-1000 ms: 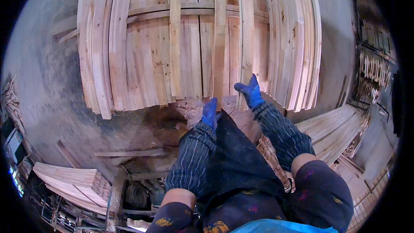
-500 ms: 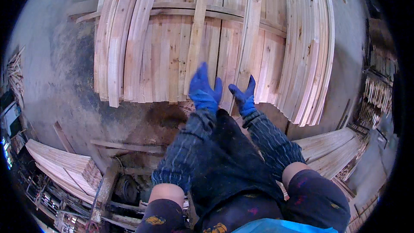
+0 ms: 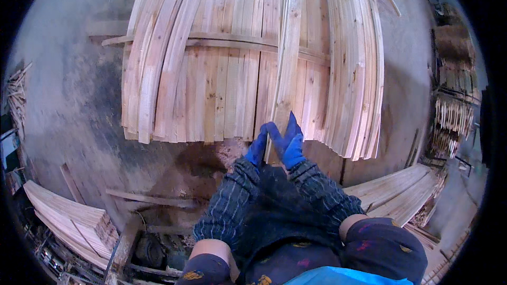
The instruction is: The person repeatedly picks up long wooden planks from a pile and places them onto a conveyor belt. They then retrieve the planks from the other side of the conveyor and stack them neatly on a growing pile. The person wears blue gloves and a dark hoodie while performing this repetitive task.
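Observation:
A long, pale wooden board (image 3: 285, 74) runs lengthwise on top of a wide layer of similar boards (image 3: 222, 95), its near end close to my body. My left hand (image 3: 257, 146), in a blue glove, is closed at the left edge of that near end, its fingers partly hidden. Across the same end lies my right hand (image 3: 288, 141), also gloved in blue, with thumb and fingers spread apart. The two hands almost touch. A wooden crosspiece (image 3: 232, 42) spans the layer farther off, and the loose board passes over it.
Boards are piled higher along the left (image 3: 153, 74) and right (image 3: 359, 74) sides. More stacked timber (image 3: 68, 221) is at lower left, and long boards (image 3: 391, 187) lie at lower right. Wood pieces (image 3: 454, 116) stand along the far right. Concrete floor (image 3: 74, 89) surrounds the stack.
My hands have come together at the loose board's near end. The separate loose board that lay farther left is gone from that spot. The view has shifted over the stack.

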Motion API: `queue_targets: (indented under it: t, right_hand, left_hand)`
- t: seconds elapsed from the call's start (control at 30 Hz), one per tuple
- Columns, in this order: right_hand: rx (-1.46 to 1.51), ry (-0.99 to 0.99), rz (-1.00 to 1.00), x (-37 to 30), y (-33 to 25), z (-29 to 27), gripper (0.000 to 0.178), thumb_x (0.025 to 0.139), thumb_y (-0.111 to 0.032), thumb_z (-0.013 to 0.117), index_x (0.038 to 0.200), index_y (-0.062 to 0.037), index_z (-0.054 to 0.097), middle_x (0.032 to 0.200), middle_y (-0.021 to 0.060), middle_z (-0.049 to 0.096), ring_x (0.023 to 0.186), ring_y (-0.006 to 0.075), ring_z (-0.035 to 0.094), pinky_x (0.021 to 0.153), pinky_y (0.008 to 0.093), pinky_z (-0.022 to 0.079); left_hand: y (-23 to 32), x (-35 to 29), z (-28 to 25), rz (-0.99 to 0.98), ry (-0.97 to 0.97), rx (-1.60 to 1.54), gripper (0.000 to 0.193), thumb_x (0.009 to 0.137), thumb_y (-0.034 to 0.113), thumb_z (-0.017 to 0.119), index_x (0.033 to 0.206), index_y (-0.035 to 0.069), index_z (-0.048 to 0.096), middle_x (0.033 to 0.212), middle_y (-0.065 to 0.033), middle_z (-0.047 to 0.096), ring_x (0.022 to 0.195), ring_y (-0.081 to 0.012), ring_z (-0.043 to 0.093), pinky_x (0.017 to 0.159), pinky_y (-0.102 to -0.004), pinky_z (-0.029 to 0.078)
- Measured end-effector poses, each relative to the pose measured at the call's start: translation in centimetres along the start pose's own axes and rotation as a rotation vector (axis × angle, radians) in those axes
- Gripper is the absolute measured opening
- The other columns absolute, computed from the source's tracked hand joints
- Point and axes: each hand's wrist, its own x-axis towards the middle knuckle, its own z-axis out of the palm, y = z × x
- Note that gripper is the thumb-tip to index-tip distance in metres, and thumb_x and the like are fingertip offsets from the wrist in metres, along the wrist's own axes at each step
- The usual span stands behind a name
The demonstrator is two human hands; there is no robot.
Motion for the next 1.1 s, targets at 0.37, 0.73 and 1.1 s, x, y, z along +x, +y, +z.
queue_targets:
  t: [0.37,0.73,1.1]
  right_hand:
    - [-0.15,-0.235,-0.327,-5.4,-5.4,-11.2,0.044,0.081,-0.03,0.075,0.114,-0.0034,0.065,0.092,0.0123,0.068,0.089,0.0258,0.063,0.082,0.0388,0.048]
    - [1.28,-0.767,0.229,3.7,-15.0,-1.1,0.066,0.094,-0.058,0.048,0.139,-0.0086,0.047,0.124,0.0121,0.06,0.113,0.0263,0.057,0.096,0.0442,0.046]
    - [1.759,-1.027,0.314,-9.1,-23.5,8.9,0.074,0.079,-0.07,0.062,0.119,-0.0084,0.057,0.106,0.0082,0.062,0.099,0.0276,0.061,0.092,0.047,0.051]
  left_hand:
    - [3.4,-7.5,2.3,0.031,-0.216,0.182,0.053,0.093,0.043,0.062,0.125,0.002,0.054,0.109,-0.0118,0.066,0.094,-0.0224,0.066,0.083,-0.0343,0.055]
    - [1.8,-32.7,2.4,0.256,0.564,1.263,0.076,0.079,0.06,0.069,0.124,0.0,0.052,0.105,-0.0255,0.066,0.097,-0.0377,0.067,0.083,-0.0447,0.053]
    - [-8.4,-59.3,-6.5,0.448,0.878,1.372,0.082,0.078,0.051,0.073,0.139,0.006,0.041,0.121,-0.0295,0.059,0.106,-0.0449,0.061,0.091,-0.0486,0.049]
